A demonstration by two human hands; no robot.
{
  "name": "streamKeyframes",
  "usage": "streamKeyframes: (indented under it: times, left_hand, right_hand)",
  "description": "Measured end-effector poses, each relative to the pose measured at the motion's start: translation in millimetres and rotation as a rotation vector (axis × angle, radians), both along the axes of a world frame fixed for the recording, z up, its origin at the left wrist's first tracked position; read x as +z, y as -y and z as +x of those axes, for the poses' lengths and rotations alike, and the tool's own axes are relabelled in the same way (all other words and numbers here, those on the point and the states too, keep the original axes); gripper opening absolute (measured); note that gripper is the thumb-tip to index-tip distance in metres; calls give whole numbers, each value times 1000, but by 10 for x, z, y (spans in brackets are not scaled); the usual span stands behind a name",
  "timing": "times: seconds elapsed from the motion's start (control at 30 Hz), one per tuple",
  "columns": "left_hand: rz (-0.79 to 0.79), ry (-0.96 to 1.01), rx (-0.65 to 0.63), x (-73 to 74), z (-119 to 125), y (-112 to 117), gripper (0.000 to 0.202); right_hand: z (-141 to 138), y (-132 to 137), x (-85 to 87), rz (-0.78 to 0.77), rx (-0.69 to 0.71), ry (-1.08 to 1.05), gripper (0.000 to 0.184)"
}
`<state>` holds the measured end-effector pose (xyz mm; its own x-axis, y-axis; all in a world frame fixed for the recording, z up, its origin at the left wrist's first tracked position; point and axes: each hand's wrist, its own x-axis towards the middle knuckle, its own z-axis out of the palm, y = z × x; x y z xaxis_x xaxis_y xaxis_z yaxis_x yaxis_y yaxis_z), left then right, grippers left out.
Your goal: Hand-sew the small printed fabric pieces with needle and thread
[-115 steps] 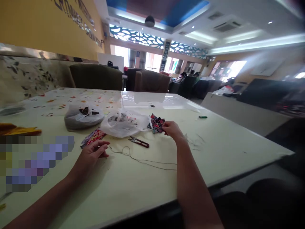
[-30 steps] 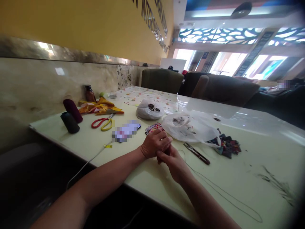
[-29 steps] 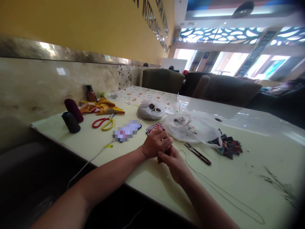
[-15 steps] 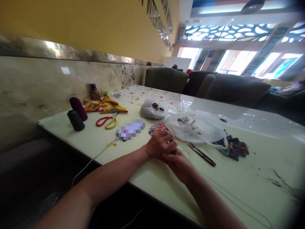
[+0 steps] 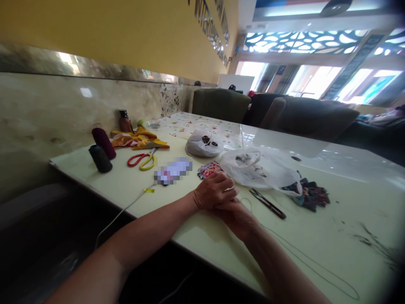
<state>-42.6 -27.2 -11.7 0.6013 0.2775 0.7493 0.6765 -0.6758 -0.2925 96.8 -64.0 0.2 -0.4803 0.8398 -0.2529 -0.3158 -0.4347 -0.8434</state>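
Observation:
My left hand (image 5: pixel 215 191) is closed, its fingers curled over the tips of my right hand (image 5: pixel 236 216). The right fingers are pressed together underneath, and whatever lies between the two hands is hidden. Just beyond my left knuckles is a red-and-grey patterned piece of cloth (image 5: pixel 210 169); whether it is held cannot be seen. A thin thread (image 5: pixel 311 257) trails in a long loop over the table by my right forearm. To the right of my hands lie dark thread snips (image 5: pixel 268 204).
White plastic bags (image 5: pixel 202 147) stand beyond my hands, with dark ruffled cloth pieces (image 5: pixel 311 195) at the right. Leftward are a phone (image 5: pixel 173 170) on a cable, red-and-yellow-handled scissors (image 5: pixel 142 160), two thread cones (image 5: pixel 101 158), yellow cloth (image 5: pixel 141 139) and a brown bottle (image 5: pixel 125 121).
My fingers have shifted slightly against each other, the right ones tucking further under the left. A little more red shows on the patterned cloth. Other things lie as before.

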Motion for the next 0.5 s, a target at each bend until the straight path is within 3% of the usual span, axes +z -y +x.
streamKeyframes:
  times: [0.33, 0.5]
  left_hand:
    - [46, 8, 10, 24, 20, 14, 14]
    - [46, 20, -2, 25, 7, 8, 13]
  right_hand:
    - [5, -1, -22, 12, -19, -43, 28]
    - [19, -8, 21, 22, -42, 56, 24]
